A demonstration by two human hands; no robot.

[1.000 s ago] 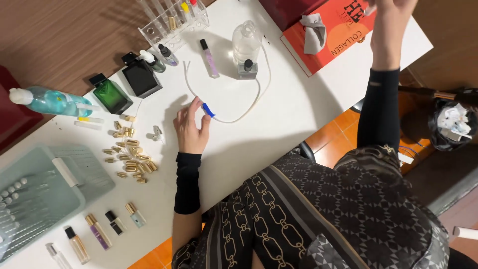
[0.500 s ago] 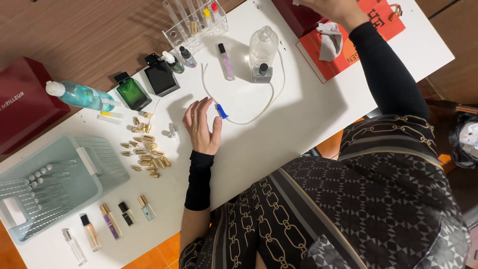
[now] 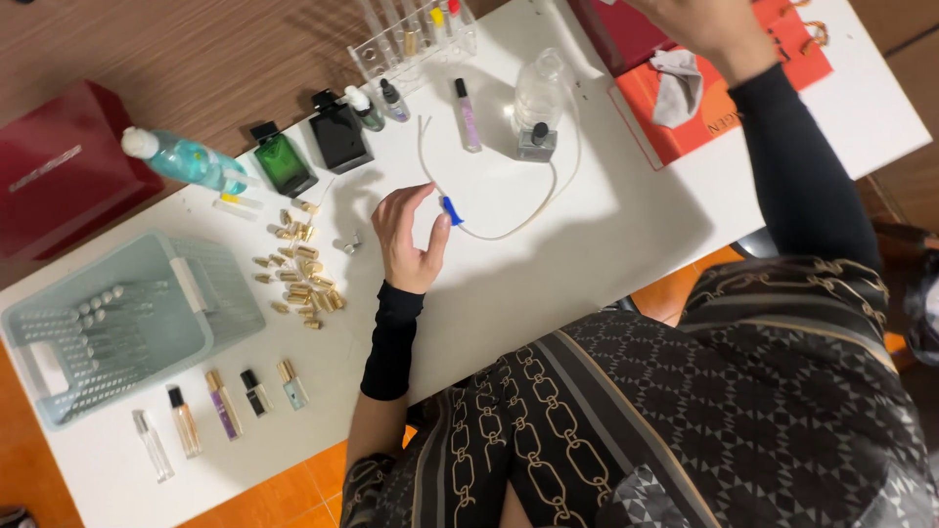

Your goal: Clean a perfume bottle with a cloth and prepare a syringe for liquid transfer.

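Left hand (image 3: 409,242) and right hand (image 3: 706,27): bare. Both forearms in snug black sleeves ending at the wrist. Torso in loose black patterned garment: grey geometric diamond print, cream chain-link motif along striped bands.

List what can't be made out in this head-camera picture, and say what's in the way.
- Right hand: its fingers are cut off by the top edge, so any grasp is unseen.
- Blue piece on the white tube: too small to identify; it sits at the left hand thumb.
- Gold bits in a pile: too small to tell their kind.
- Teal basket: contents blurred behind its mesh.
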